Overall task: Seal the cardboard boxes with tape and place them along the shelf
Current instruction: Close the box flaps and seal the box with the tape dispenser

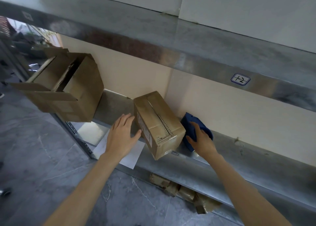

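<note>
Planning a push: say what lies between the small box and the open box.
The left hand, against the small box, and a paper sheet at the shelf's front edge; nothing else before the open box.

A blue-bordered sticker (240, 79) on the upper shelf (188, 61) front edge reads, handwritten, roughly "1-2".
</note>
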`<act>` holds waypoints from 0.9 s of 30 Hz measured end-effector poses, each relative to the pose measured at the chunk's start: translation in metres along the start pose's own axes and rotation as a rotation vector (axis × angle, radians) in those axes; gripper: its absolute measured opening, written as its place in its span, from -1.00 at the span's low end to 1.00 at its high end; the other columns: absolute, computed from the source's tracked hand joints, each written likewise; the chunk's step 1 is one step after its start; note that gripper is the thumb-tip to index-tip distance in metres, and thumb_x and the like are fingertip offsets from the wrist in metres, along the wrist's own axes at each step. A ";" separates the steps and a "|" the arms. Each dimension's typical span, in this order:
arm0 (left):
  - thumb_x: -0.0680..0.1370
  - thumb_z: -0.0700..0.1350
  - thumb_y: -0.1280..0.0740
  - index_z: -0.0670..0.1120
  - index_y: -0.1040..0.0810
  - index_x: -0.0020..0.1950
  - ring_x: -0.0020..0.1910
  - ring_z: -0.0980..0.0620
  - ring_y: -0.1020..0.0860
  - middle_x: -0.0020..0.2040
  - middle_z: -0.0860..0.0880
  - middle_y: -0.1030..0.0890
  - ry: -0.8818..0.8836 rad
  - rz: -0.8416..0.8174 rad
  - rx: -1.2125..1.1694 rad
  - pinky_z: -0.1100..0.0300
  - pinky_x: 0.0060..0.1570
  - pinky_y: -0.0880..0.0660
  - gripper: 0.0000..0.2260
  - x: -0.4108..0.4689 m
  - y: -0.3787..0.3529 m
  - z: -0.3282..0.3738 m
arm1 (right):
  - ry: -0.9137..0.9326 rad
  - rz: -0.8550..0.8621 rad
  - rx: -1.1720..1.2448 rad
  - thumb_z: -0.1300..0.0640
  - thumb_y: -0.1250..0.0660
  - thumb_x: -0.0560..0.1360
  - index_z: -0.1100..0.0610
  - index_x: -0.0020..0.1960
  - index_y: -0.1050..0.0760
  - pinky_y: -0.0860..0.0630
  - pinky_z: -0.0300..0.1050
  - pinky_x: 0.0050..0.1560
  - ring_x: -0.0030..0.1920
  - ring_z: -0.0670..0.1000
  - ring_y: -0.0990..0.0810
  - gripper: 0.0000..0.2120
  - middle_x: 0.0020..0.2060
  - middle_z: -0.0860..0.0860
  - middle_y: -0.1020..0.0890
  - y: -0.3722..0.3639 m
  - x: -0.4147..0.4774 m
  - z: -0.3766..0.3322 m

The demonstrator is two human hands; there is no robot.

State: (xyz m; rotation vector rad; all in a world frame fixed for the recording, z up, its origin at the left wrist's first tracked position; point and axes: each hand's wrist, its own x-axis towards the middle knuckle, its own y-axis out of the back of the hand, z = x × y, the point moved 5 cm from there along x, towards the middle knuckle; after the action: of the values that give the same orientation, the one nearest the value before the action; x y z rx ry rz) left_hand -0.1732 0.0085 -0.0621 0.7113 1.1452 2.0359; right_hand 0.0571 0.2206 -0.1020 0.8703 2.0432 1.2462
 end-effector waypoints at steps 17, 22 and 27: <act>0.58 0.09 -0.34 -0.05 -0.32 0.52 0.57 -0.03 -0.14 0.54 0.00 -0.31 0.001 -0.009 0.040 0.01 0.48 -0.16 -0.44 -0.002 -0.013 0.004 | -0.069 -0.229 0.113 -0.05 -0.31 0.57 -0.26 0.55 0.24 -0.46 -0.21 -0.31 -0.05 0.15 -0.61 -0.17 0.40 0.13 -0.43 0.009 0.026 0.017; 0.56 0.04 -0.38 -0.07 -0.29 0.54 0.58 -0.02 -0.11 0.54 -0.01 -0.31 0.010 0.001 0.024 0.02 0.48 -0.15 -0.41 -0.002 -0.007 0.002 | -0.026 -0.235 0.171 0.09 -0.37 0.55 -0.21 0.57 0.20 -0.51 0.02 0.16 0.29 0.22 -0.49 -0.12 0.49 0.10 -0.33 0.016 0.031 0.014; 0.58 0.02 -0.37 -0.07 -0.30 0.53 0.58 -0.02 -0.11 0.54 -0.01 -0.31 0.024 0.010 0.008 0.01 0.48 -0.16 -0.44 -0.002 0.000 0.000 | 0.000 -0.270 0.152 0.22 -0.35 0.55 -0.23 0.56 0.25 -0.51 -0.03 0.08 0.22 0.22 -0.53 -0.08 0.43 0.17 -0.40 0.017 0.025 0.014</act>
State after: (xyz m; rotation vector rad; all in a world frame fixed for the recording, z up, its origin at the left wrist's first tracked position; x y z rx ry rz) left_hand -0.1725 0.0069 -0.0621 0.6990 1.1661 2.0546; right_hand 0.0557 0.2532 -0.0955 0.6332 2.1921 0.9542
